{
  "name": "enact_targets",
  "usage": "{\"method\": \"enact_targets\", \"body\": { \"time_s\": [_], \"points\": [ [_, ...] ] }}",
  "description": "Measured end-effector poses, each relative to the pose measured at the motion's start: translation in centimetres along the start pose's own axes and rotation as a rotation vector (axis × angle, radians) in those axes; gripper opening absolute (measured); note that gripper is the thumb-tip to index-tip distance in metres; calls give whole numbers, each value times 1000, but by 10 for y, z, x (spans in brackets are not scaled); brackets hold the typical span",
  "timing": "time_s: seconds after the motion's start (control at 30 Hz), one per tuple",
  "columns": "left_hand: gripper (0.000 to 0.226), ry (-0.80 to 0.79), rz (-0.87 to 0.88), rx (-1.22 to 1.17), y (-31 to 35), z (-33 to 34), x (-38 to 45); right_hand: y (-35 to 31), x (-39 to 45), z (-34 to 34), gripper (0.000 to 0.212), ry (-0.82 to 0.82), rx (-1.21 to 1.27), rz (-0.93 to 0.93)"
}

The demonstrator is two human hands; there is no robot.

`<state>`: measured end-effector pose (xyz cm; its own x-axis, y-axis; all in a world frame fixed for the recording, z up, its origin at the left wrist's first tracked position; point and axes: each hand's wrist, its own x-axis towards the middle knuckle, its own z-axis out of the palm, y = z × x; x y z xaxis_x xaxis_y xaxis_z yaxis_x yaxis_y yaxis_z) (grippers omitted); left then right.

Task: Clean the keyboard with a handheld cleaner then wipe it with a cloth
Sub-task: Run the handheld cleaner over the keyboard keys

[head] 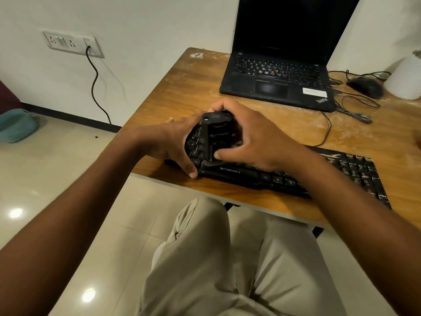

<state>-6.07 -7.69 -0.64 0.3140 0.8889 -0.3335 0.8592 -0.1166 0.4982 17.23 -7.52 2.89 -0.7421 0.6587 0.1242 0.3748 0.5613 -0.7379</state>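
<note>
Currently, one black cleaner (215,135) stands on the left end of one black keyboard (296,176), nozzle down on the keys. The right hand (252,137) grasps the cleaner, fingers curled over its top and far side, thumb on its near side. The left hand (175,142) grips the keyboard's left end, thumb on the front edge, fingers over the far edge. The keyboard lies along the near edge of the table (182,87), its left end near the front-left corner, its right end angled toward the near edge. One open laptop (280,65) sits at the far edge, well apart from the keyboard; bare wood lies between them. One mouse (365,87) with its cable (328,128) rests right of the laptop.
</note>
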Motion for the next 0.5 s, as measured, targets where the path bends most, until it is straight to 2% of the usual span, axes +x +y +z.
{"method": "enact_targets", "body": {
  "time_s": [0.07, 0.1, 0.27, 0.4, 0.5],
  "points": [
    [130, -3, 18, 2, -5, 1, 3, 3, 7, 14, 61, 19, 32, -23],
    [131, -8, 27, 2, -6, 1, 4, 5, 7, 18, 61, 18, 36, -21],
    [157, -4, -41, -26, 0, 0, 2, 16, -17, -5, 60, -41, -78, 52],
    [158, -7, -47, -28, 5, -1, -1, 19, -52, -41, 60, -125, -158, 176],
    [159, -15, -48, -32, 7, -1, -1, 16, -56, -51, 61, -80, -105, 187]
  ]
}}
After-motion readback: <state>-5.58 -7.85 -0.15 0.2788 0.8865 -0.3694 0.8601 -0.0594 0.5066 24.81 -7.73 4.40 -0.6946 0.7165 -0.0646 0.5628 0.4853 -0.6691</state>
